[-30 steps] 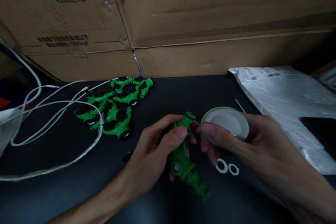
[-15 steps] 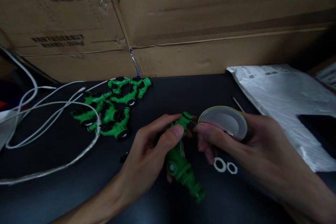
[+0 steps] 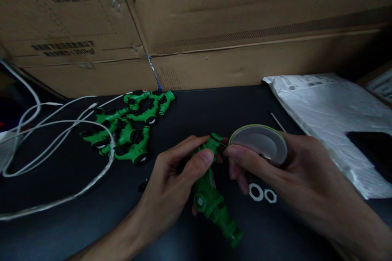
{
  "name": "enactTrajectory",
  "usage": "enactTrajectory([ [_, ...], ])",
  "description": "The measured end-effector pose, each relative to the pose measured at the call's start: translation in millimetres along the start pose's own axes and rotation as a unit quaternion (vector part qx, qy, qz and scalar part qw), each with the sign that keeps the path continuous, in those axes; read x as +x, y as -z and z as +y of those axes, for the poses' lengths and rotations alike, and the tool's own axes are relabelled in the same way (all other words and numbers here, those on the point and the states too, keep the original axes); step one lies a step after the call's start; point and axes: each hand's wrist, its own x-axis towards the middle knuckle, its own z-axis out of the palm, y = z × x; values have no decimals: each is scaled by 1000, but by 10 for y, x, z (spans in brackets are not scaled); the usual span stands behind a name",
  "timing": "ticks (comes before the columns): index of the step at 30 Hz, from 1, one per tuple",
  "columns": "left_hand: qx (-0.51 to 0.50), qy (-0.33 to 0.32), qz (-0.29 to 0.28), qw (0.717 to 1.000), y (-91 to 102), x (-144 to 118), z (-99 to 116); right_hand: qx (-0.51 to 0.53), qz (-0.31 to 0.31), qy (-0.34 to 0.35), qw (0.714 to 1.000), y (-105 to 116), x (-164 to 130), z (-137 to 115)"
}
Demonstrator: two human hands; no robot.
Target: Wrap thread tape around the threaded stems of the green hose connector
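Drifted slightly leftward, left hand [image 3: 171,187] clenches the rigid, light green hose fitting [image 3: 211,195] at mid-body above the bench [image 3: 61,228], while right hand [image 3: 294,171] fingers pinch a thread-seal tape roll [image 3: 260,143] beside its threaded end.

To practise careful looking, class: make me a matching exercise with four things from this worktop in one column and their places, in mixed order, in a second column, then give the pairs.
Things
1. green plastic hose connector
2. round white tape roll
3. two small white plastic rings
4. white coiled cable

Places
A. on the black tabletop, below the right hand
B. in the right hand
C. far left of the tabletop
D. in the left hand

Pairs: 1-D, 2-B, 3-A, 4-C
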Motion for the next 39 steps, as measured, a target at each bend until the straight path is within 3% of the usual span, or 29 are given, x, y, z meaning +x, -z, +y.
enactTrajectory([
  [5,-10,4,9,1000,-7,20,-44,11,0,-2,1000,-21,7,5],
  [13,-31,44,-9,999,2,-6,-11,-135,50,58,988,-30,-47,38],
  [25,18,-11,10,1000,3,-13,-73,-106,22,50,993,-38,-34,31],
  [34,31,-13,23,999,-29,-10,-60,-163,16,64,984,-1,-101,72],
  [39,-13,19,5,1000,-22,-25,-73,-199,23,86,976,-17,-102,111],
])
